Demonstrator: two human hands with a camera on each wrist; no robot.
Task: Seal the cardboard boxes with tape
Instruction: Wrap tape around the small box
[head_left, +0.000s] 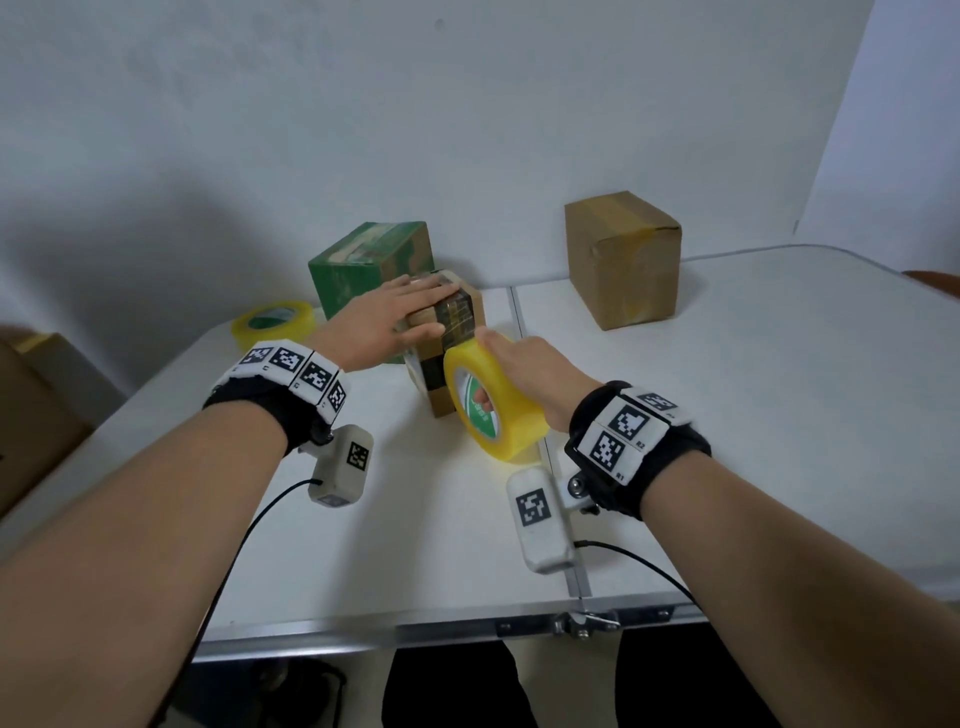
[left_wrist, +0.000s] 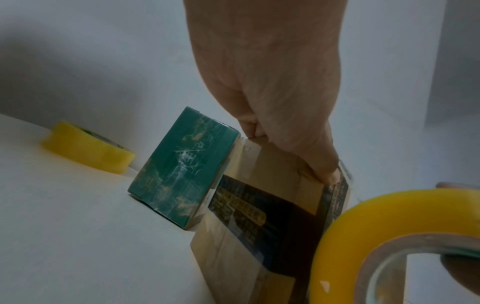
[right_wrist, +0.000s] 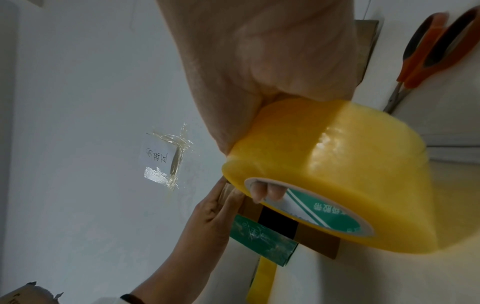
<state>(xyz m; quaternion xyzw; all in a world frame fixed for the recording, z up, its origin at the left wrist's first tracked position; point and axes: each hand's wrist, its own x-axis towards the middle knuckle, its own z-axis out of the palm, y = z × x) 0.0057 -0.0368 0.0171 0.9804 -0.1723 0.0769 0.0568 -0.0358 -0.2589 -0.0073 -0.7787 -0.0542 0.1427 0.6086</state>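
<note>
Boxes: three stand on the counter; the brown box with a dark printed band (head_left: 457, 332) sits near the middle, in work under both hands.
Left hand (head_left: 387, 317): flat on top of that box, fingers straight, pressing it down; the left wrist view shows the fingertips (left_wrist: 328, 174) on the top edge by the dark band.
Right hand (head_left: 530, 371): curled round the yellow tape roll (head_left: 493, 400), fingers hooked through its core, thumb over the rim; the roll is held against the near side of the box at its 5 o'clock.
Tape on this box: a glossy strip seems to run over the top and the near face; whether it is cut from the roll I cannot tell.
Done, by my reading: the green box (head_left: 371, 267), touching the worked box at its 11 o'clock, shows shiny film on its faces; the plain brown box (head_left: 623, 260), well apart at 2 o'clock, carries yellowish tape over its top and down one side.
Left, by my reading: finishing the strip on the middle box, cutting it, pressing it flat.
Spare roll (head_left: 272, 322): lies flat at 9 o'clock of the green box.
Scissors (right_wrist: 426, 53): orange handles, on the counter out to the right.
Counter (head_left: 779, 415): white folding top with a centre seam and a metal latch on the near edge.
Room: pale walls meeting in a corner; a paper label is taped to the wall; more cardboard stands off the counter at far left.
</note>
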